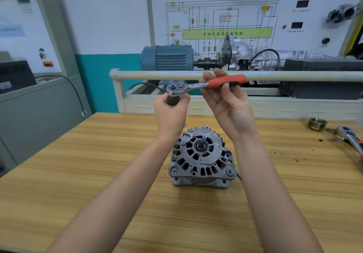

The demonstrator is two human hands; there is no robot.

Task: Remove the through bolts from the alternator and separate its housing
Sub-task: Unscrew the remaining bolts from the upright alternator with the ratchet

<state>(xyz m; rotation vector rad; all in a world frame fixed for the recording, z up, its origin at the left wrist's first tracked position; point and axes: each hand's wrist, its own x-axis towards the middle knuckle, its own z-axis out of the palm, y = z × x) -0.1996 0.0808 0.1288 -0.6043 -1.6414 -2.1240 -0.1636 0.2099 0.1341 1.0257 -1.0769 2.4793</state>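
At frame centre, above the grey cast-aluminium alternator (202, 157), the left hand (170, 113) was wrapped around the dark socket (172, 100) while the right hand (227, 103) pinched the red-handled chrome ratchet (206, 84); the socket likely needed pressing fully home before use.

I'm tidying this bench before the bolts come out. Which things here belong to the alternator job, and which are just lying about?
In use:
alternator, upright on the wooden bench
ratchet, handle in the right hand
dark socket under its head, gripped by the left hand

Lying about:
grooved pulley, far right
second ratchet, right edge
blue motor and wiring board behind the bench
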